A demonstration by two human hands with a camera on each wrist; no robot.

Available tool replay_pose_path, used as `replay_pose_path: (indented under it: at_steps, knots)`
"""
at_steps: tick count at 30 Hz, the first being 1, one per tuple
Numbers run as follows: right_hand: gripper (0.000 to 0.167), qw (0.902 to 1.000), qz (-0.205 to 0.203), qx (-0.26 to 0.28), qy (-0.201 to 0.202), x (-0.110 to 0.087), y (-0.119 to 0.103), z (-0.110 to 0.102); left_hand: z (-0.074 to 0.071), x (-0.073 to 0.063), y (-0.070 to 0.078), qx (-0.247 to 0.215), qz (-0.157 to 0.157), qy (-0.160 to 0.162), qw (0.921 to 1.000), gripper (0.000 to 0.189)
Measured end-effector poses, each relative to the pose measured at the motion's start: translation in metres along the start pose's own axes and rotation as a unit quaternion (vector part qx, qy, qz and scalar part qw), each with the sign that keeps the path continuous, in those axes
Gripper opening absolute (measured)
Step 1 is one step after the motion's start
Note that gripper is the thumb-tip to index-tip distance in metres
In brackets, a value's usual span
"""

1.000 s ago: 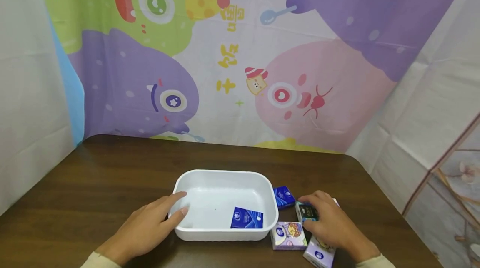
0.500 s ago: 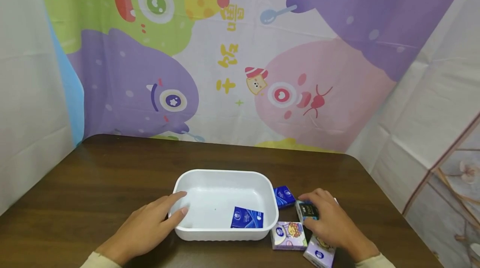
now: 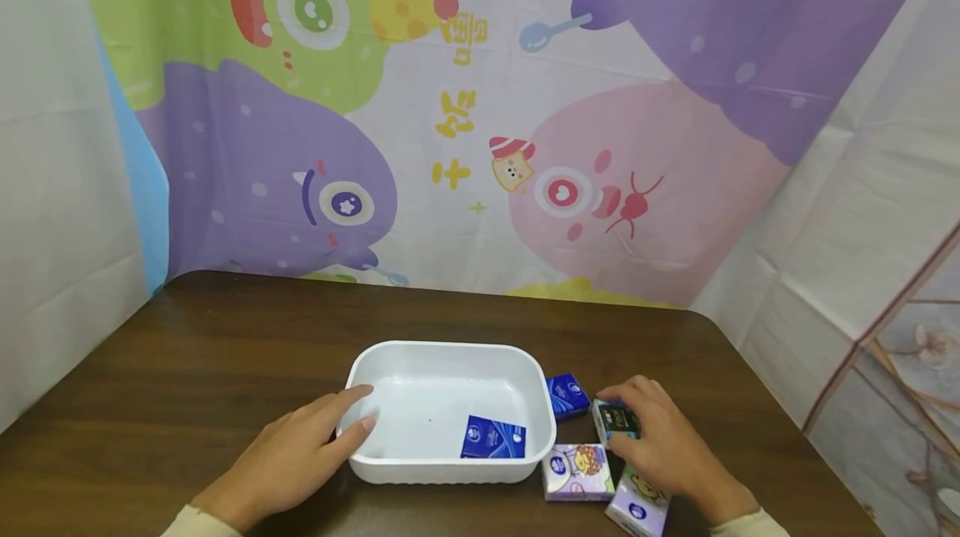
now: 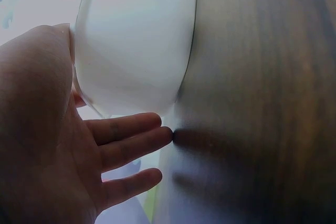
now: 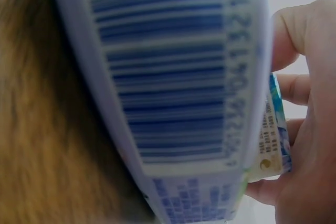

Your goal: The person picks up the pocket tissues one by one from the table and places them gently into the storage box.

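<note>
A white plastic bin sits at the near middle of the table. My left hand rests on its left rim, thumb and forefinger over the edge; the other fingers stretch straight along the outer wall. Inside the bin, at the right, lies a blue tissue pack. My right hand pinches a tissue pack with a black label between thumb and fingers; its printed side shows in the right wrist view. Beneath that hand lies a long purple tissue pack, its barcode large in the right wrist view.
A second blue tissue pack lies against the bin's right side. In front of it is a purple tissue pack with a cartoon. The brown table ends at a cartoon-printed curtain, with pale cloth on both sides.
My right hand and the black-labelled pack have shifted very slightly, and the long purple pack's far end no longer shows behind the hand. My left hand and the bin stay put.
</note>
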State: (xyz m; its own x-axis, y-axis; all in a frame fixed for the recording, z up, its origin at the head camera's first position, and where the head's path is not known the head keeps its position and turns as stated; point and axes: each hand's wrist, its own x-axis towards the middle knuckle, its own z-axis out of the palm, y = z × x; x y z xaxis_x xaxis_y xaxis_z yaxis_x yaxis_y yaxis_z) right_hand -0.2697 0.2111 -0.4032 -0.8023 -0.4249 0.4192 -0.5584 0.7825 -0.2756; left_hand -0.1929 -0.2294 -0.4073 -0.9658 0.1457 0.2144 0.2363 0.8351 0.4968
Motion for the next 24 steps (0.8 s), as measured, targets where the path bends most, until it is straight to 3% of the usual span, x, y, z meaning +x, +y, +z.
replay_pose_path:
  at_steps: [18, 24]
  knots:
    - [0.046, 0.9996, -0.016, 0.021, 0.012, 0.0020, -0.0002, -0.0025, -0.0003, -0.0010, -0.0012, 0.003, -0.003, 0.001, 1.0000, 0.055]
    - [0.047, 0.9985, -0.038, 0.031, 0.025, 0.0013, -0.0003, -0.0042, -0.0006, -0.0007, -0.0002, 0.001, -0.003, -0.001, 1.0000, 0.056]
